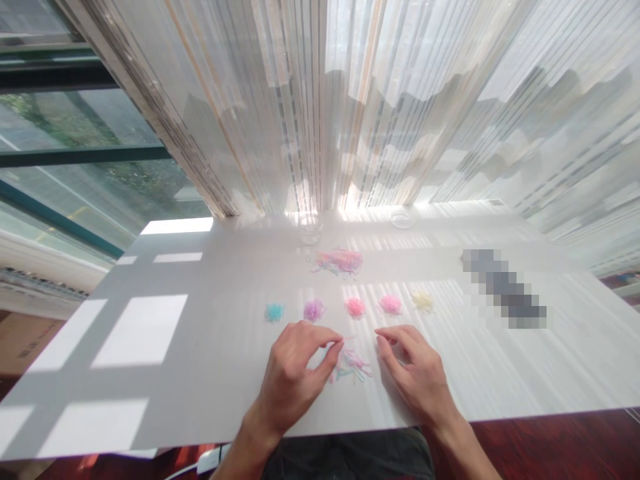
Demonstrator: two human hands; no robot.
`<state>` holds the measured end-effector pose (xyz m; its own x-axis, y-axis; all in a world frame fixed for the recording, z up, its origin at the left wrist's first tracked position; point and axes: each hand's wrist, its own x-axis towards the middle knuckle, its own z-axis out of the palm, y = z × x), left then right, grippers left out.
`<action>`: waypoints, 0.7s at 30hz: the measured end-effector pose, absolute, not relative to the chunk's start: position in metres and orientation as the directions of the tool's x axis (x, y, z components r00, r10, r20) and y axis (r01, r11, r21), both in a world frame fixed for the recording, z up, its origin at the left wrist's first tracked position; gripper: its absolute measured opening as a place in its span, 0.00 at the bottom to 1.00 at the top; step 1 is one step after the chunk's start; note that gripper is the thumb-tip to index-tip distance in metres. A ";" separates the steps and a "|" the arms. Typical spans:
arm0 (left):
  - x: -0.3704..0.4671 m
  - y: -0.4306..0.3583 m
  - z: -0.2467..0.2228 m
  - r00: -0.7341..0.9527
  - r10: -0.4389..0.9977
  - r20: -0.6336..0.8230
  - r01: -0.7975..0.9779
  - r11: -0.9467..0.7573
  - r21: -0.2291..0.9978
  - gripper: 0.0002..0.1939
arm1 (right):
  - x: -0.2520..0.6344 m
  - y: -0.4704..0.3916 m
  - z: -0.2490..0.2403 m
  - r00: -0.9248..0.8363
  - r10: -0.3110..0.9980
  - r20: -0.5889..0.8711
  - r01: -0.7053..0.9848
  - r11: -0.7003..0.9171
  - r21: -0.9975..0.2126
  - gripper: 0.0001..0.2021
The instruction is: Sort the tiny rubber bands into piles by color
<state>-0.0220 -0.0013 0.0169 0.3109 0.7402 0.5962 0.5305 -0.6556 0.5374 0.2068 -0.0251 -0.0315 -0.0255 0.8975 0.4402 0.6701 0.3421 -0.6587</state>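
My left hand (300, 363) is closed in a pinch, thumb and forefinger together on a thin pale pink elastic band (349, 338) that pokes out to the right. Across from it my right hand (415, 370) has its thumb and forefinger slightly apart, with nothing visible between them. Below and between both hands lies a small loose pile of mixed bands (354, 363). Beyond the hands runs a row of sorted piles: teal (275, 311), purple (314, 309), coral red (355, 307), pink (390, 305) and pale yellow (423, 301).
A larger mixed heap of bands (340, 261) lies farther back on the white table (210, 380). Behind it stand a clear jar (311, 230) and a clear round lid (401, 220). A pixelated dark object (505, 287) is at right. Striped curtains (320, 107) hang at the back edge.
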 end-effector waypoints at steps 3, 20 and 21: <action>-0.024 0.028 0.035 0.361 0.689 0.629 0.593 -0.690 0.416 0.04 | 0.204 -0.022 -0.029 -0.015 0.909 0.416 0.635 0.330 -0.699 0.06; 0.011 0.036 -0.006 0.375 0.783 0.496 0.862 -0.492 0.124 0.05 | 0.200 -0.025 -0.024 -0.026 0.919 0.394 0.546 0.343 -0.764 0.06; 0.011 0.035 -0.006 0.387 0.787 0.481 0.850 -0.507 0.145 0.05 | 0.200 -0.024 -0.024 -0.025 0.918 0.395 0.546 0.343 -0.764 0.06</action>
<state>0.0105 0.0352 -0.0064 0.3870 0.7866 0.4811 0.8496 -0.5070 0.1454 0.2002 -0.0245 -0.0239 -0.0249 0.9184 0.3949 0.5459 0.3434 -0.7642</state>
